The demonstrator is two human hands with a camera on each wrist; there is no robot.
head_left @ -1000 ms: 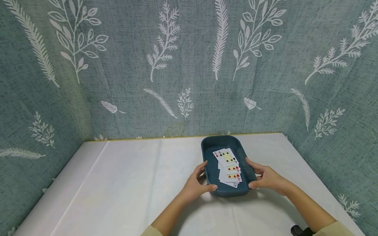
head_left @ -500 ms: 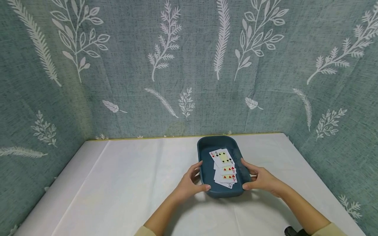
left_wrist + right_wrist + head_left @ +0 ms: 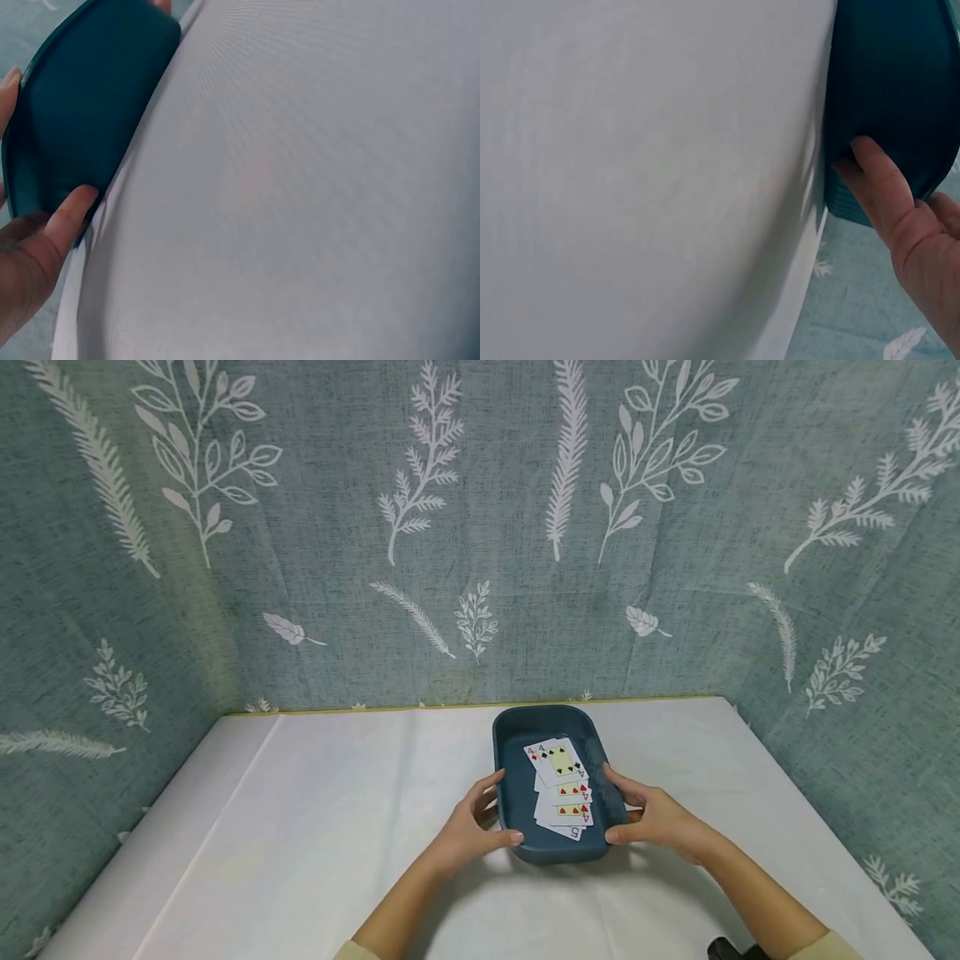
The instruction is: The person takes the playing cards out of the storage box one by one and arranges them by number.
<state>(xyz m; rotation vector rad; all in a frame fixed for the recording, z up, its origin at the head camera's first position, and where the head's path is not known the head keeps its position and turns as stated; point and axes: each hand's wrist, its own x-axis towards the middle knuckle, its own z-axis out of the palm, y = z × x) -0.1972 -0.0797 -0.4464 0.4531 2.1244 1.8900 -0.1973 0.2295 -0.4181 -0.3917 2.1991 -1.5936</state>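
A dark blue, round-cornered tray (image 3: 561, 853) lies lengthwise between the two hands, right of the table's middle in the head view. Inside it several playing cards (image 3: 559, 762) overlap face up, fours and a five among them. My left hand (image 3: 467, 828) grips the tray's left side, thumb at the near corner and fingers spread along the wall. On the opposite side my right hand (image 3: 654, 820) holds it the same way. Both wrist views show the tray's outer wall (image 3: 90, 105) close against the white cloth, with fingertips (image 3: 870, 154) pressed to it; the cards are hidden there.
White cloth (image 3: 300, 827) covers the table. Grey-green fabric walls (image 3: 337, 527) with white leaf prints stand at the back and both sides; the tray's far end is near the back edge. A black object (image 3: 727, 948) shows by the right sleeve.
The tray, cards inside, has slid a little to the left in the head view, with both hands moving along with it. The grip on its sides looks the same.
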